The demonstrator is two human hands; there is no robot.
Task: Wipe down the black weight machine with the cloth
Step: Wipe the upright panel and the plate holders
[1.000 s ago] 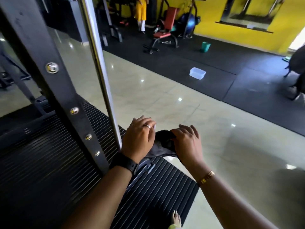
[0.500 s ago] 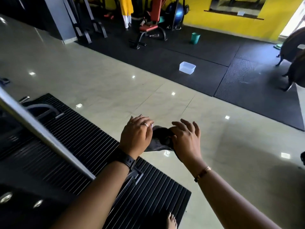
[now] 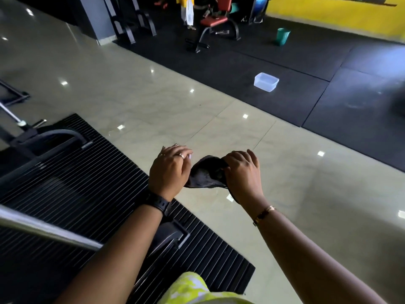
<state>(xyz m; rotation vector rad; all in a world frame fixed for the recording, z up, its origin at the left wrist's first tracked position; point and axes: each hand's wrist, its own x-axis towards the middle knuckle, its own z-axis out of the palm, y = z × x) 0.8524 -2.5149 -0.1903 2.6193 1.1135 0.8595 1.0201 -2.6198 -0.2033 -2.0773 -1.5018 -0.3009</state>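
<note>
A dark grey cloth [image 3: 205, 174] hangs in the air between my two hands, above the tiled floor. My left hand [image 3: 169, 171] holds its left edge with curled fingers. My right hand [image 3: 243, 172] pinches its right edge. The black weight machine [image 3: 43, 145] lies to the left, with a curved black base bar on a ribbed black mat [image 3: 83, 194]. A shiny steel rod [image 3: 48, 230] of the machine crosses the lower left, close to the camera. Neither hand touches the machine.
A clear plastic tub [image 3: 266, 81] sits on the black rubber flooring ahead. A teal bucket [image 3: 283, 36] stands farther back near the yellow wall. A red-seated bench [image 3: 213, 23] and other gym frames are at the far end. A yellow-green garment [image 3: 192, 288] shows at the bottom.
The view has swung right and away from the machine's upright frame, which has left the picture. My hands have drawn slightly apart, spreading the cloth between them.
</note>
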